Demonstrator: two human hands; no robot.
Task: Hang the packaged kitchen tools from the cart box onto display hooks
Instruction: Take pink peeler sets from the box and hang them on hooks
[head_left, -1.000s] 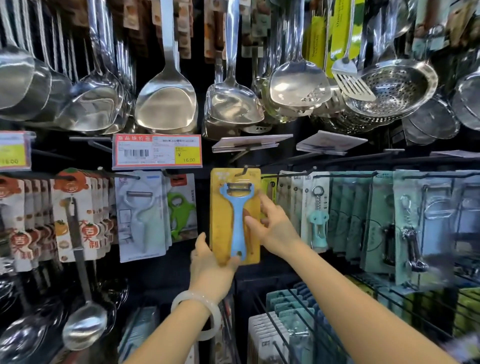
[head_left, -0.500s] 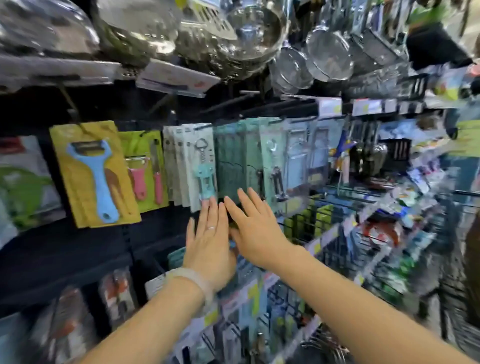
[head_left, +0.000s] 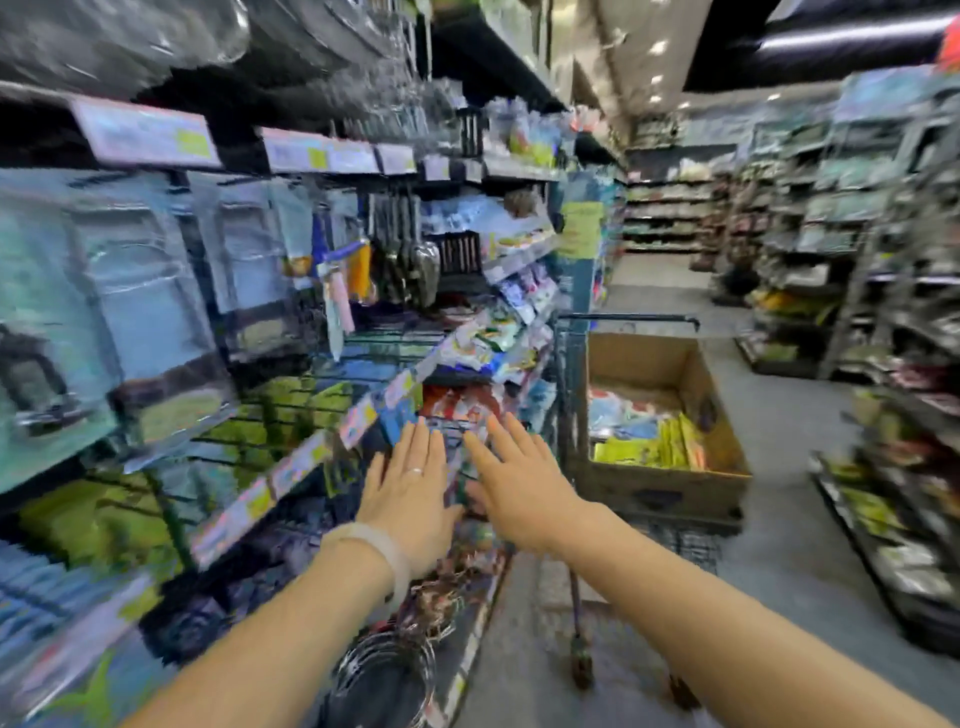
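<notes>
Cardboard cart box (head_left: 675, 483) sits ahead right with yellow packaged kitchen tools (head_left: 649, 444) inside, and left hand (head_left: 410, 491) and right hand (head_left: 519, 480) reach out flat-fingered, holding nothing, probably for the next pack, though blur hides the display hooks.

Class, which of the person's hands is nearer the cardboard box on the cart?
Right. The right hand reaches just left of the cardboard box; the left hand lies farther left.

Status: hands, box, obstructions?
Left hand and right hand open, empty. Brown cardboard cart box ahead-right, yellow packaged tools inside. Nothing blocking.
</notes>
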